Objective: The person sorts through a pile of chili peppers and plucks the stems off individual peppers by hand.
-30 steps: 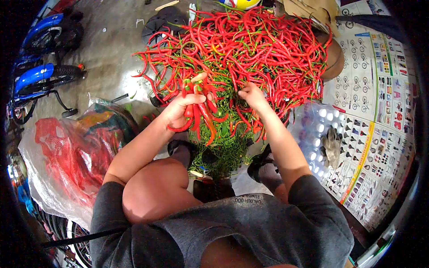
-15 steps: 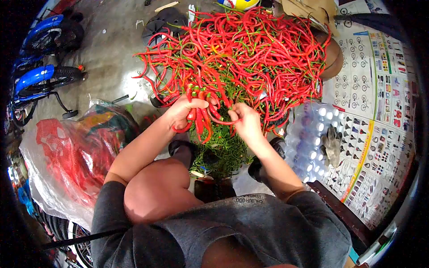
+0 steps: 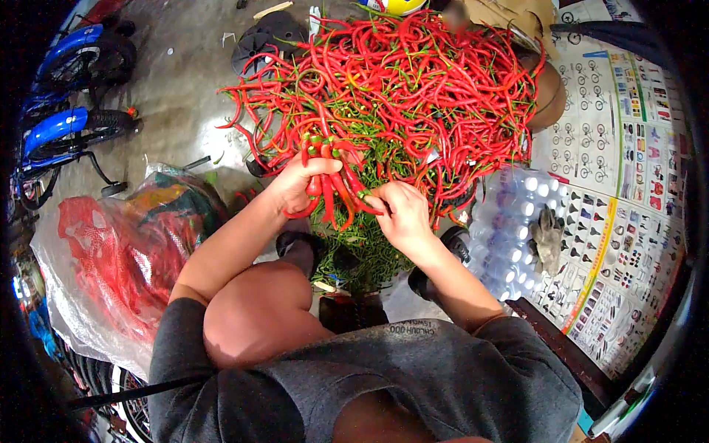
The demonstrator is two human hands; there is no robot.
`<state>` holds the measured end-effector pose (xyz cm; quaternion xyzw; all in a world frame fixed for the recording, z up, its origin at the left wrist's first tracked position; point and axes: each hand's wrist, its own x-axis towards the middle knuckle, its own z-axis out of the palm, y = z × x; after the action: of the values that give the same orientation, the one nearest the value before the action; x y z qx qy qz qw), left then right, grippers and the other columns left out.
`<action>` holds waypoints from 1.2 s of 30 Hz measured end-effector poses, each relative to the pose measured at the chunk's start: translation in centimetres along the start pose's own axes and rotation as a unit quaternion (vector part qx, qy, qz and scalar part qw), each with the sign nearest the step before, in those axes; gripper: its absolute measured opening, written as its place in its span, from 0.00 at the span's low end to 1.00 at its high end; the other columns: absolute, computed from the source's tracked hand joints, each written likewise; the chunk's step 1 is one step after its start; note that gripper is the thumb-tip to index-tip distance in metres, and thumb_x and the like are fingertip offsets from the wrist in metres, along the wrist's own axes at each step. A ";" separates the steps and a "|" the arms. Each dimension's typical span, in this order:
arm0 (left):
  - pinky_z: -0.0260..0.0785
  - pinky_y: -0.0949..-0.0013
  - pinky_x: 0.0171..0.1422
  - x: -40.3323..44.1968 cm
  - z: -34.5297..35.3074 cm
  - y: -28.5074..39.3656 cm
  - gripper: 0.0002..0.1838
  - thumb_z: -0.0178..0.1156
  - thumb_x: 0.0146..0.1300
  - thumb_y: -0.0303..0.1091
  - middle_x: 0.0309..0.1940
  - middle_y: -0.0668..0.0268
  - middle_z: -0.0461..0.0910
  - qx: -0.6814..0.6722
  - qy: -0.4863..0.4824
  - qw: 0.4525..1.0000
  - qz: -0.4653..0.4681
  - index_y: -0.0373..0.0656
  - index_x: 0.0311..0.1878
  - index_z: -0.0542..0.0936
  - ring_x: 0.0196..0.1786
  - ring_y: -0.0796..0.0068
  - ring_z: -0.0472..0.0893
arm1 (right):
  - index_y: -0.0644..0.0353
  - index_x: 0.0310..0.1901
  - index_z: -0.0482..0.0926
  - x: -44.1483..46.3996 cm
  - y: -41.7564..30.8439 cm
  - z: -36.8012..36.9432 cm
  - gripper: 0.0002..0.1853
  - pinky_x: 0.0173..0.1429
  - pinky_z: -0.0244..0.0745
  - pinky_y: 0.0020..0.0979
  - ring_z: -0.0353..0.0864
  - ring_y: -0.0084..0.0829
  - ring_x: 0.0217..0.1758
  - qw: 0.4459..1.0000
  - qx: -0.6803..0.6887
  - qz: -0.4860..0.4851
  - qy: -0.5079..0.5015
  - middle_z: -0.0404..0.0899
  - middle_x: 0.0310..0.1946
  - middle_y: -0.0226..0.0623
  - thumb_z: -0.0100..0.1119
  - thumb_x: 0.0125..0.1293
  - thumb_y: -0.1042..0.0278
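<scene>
My left hand (image 3: 299,184) is closed around a bunch of red chili peppers (image 3: 329,193), their green stem ends poking up above the thumb. Close by on the right, my right hand (image 3: 402,214) pinches a red chili pepper near its green stem end (image 3: 365,194); part of that pepper is hidden by the fingers. Beyond both hands spreads a large heap of long red chili peppers (image 3: 413,81), many with green stems. Below the hands lies a pile of loose green stems (image 3: 369,251), between my feet.
On the left sit a clear plastic bag with red netting (image 3: 118,251) and blue bicycles (image 3: 59,133). To the right are a pack of plastic bottles (image 3: 506,229), a grey glove (image 3: 548,242) and a printed poster sheet (image 3: 591,162). A ball (image 3: 395,6) lies behind the heap.
My right hand has shifted slightly down, and the pepper's green end now sits lower, near its fingertips. My left hand still grips its bunch, nearly unmoved.
</scene>
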<state>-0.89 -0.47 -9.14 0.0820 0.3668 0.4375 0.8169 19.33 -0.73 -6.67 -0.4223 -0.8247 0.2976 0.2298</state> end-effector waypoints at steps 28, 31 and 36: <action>0.72 0.67 0.42 -49.1 10.7 10.9 0.21 0.58 0.50 0.29 0.31 0.65 0.76 0.389 0.418 0.685 0.452 0.37 0.49 0.69 0.35 0.70 0.77 | 0.64 0.42 0.74 0.0 -4.4 -3.6 0.08 0.34 0.64 0.19 0.68 0.16 0.29 0.910 0.392 0.129 -0.033 0.72 0.27 0.26 0.49 0.65 0.72; 0.70 0.73 0.39 -47.7 6.9 10.4 0.24 0.64 0.42 0.24 0.33 0.68 0.76 0.402 0.472 0.750 0.230 0.37 0.47 0.72 0.35 0.77 0.76 | 0.65 0.41 0.74 -0.6 -6.2 -4.5 0.07 0.35 0.65 0.19 0.68 0.16 0.29 0.932 0.342 0.114 -0.039 0.72 0.27 0.26 0.48 0.65 0.73; 0.64 0.68 0.57 -43.1 -2.3 13.0 0.33 0.66 0.42 0.26 0.46 0.57 0.76 0.675 0.452 0.582 0.039 0.39 0.56 0.68 0.51 0.66 0.74 | 0.66 0.40 0.75 -1.7 -5.4 -5.7 0.07 0.36 0.65 0.18 0.68 0.16 0.29 0.950 0.293 0.108 -0.025 0.71 0.27 0.26 0.49 0.65 0.74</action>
<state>-25.96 -26.47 17.82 0.4152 0.8749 0.0758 0.2374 20.90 -2.98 0.89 -0.4155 -0.6560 0.5599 0.2892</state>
